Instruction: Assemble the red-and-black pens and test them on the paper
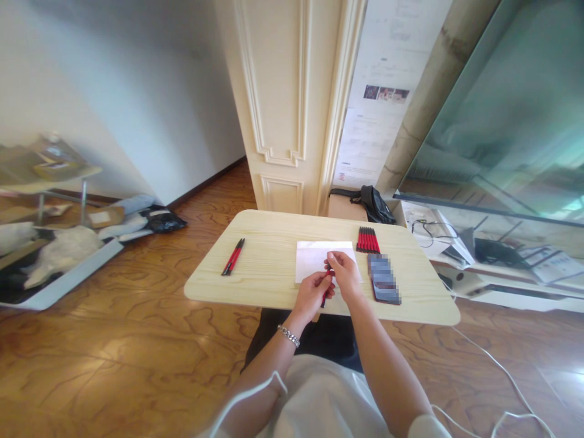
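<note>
Both my hands meet over the front edge of a white sheet of paper [310,255] on a pale wooden table [269,243]. My left hand [313,293] is closed around a red and black pen [324,298], whose dark end sticks out below the fingers. At the pen's upper end, my right hand [344,271] pinches it with thumb and fingers. Much of the pen is hidden by the hands. Right of the paper, several red pens with black ends [367,241] lie side by side in a row. Two similar pens [233,258] rest together on the left.
A phone [384,280] lies just right of my right hand. Behind the table are a cream panelled door [278,91] and a black bag [376,204]. A low white cabinet [502,292] stands at right, and a white cable [497,359] crosses the floor.
</note>
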`<state>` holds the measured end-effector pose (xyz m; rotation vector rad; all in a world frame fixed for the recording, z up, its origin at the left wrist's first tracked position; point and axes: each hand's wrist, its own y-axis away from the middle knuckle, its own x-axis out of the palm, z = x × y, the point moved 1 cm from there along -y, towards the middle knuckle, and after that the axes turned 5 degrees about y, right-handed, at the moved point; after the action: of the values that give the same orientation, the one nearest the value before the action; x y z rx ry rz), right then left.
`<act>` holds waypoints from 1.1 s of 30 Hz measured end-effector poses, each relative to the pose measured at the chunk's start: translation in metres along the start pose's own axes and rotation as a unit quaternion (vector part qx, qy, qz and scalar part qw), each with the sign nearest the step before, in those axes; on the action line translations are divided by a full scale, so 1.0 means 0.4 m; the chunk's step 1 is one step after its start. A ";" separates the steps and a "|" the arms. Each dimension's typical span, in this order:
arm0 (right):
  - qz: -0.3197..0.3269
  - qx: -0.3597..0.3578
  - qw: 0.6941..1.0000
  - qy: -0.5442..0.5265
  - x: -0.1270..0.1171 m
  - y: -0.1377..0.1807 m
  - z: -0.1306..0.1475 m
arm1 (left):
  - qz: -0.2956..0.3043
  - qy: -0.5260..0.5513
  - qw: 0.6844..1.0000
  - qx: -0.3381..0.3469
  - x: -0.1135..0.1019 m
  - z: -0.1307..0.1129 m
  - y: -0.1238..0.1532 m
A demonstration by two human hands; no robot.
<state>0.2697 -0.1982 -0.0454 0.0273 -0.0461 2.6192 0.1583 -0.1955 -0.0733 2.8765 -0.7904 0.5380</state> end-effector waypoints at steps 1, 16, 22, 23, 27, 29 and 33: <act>-0.010 -0.008 1.000 0.011 -0.002 -0.002 0.001 | 0.003 0.001 1.000 0.001 0.000 0.000 0.000; 0.016 0.002 1.000 0.014 -0.010 -0.004 -0.004 | 0.026 0.022 0.999 -0.014 -0.001 -0.013 0.009; 0.027 0.013 0.999 0.015 -0.013 -0.002 -0.016 | 0.028 0.032 0.999 -0.026 -0.002 -0.007 0.009; 0.041 0.024 0.999 -0.001 -0.013 0.002 -0.015 | 0.031 0.036 0.998 -0.030 -0.001 -0.008 0.011; 0.069 0.054 0.996 -0.026 -0.011 0.011 -0.004 | 0.036 0.043 0.998 -0.024 0.000 -0.010 0.013; 0.062 0.035 0.997 -0.010 -0.011 0.006 0.001 | 0.034 0.041 0.999 -0.013 -0.001 -0.010 0.012; 0.002 -0.003 0.999 0.052 -0.013 -0.010 -0.006 | 0.038 0.038 0.999 -0.006 -0.003 -0.007 0.008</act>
<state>0.2761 -0.1974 -0.0478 -0.1102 -0.0166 2.6211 0.1548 -0.1973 -0.0711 2.8070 -0.8902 0.6449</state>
